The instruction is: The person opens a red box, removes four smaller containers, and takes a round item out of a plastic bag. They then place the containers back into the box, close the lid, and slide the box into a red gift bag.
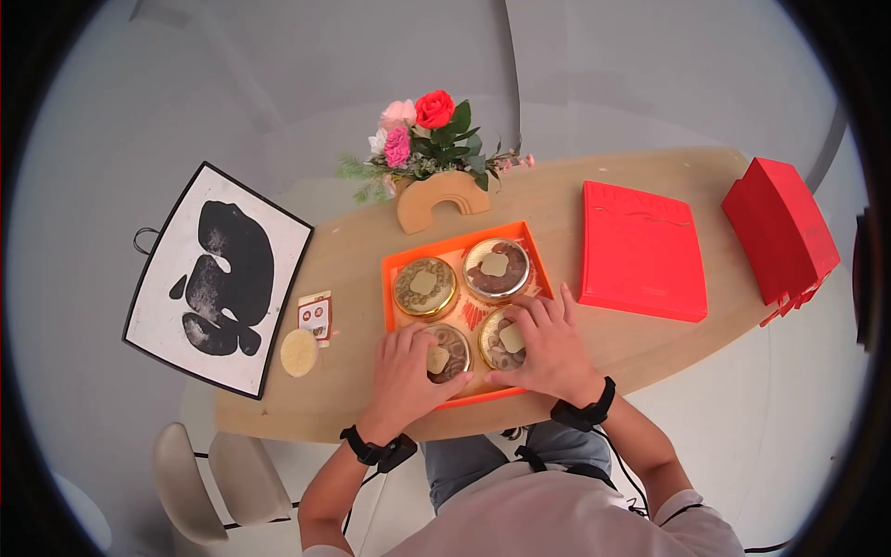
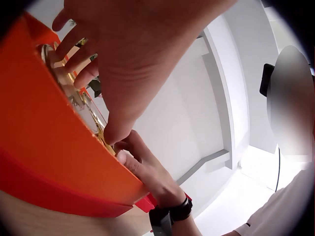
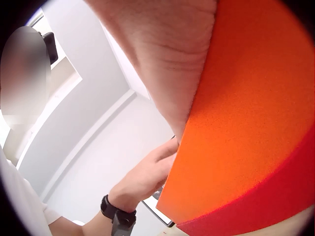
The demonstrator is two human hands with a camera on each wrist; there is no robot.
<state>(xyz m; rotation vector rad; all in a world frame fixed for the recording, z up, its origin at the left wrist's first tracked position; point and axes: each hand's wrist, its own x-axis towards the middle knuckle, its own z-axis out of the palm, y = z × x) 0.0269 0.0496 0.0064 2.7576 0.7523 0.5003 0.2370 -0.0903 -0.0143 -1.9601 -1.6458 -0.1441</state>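
Observation:
An orange box [image 1: 538,255] lies in front of the person with round, clear-lidded tins set in it. My left hand [image 1: 399,376] grips the near-left tin [image 1: 452,356], fingers over its left side and thumb at its lower right edge. Around the near-right tin [image 1: 501,342] curl the thumb and fingers of my right hand [image 1: 549,353]. Behind them sit a gold-rimmed tin [image 1: 425,284] and a tin with reddish-brown contents [image 1: 497,265]. From the left wrist, the box wall [image 2: 64,147] hides the lower parts of the tins; the right wrist view shows mostly box wall [image 3: 246,113].
Flowers stand in an arch-shaped vase [image 1: 436,200] behind the box. A flat red box [image 1: 640,251] and a red bag [image 1: 780,227] are to the right. Leftward are a black-and-white framed picture [image 1: 227,288], a small card [image 1: 316,316] and a round beige piece [image 1: 299,353].

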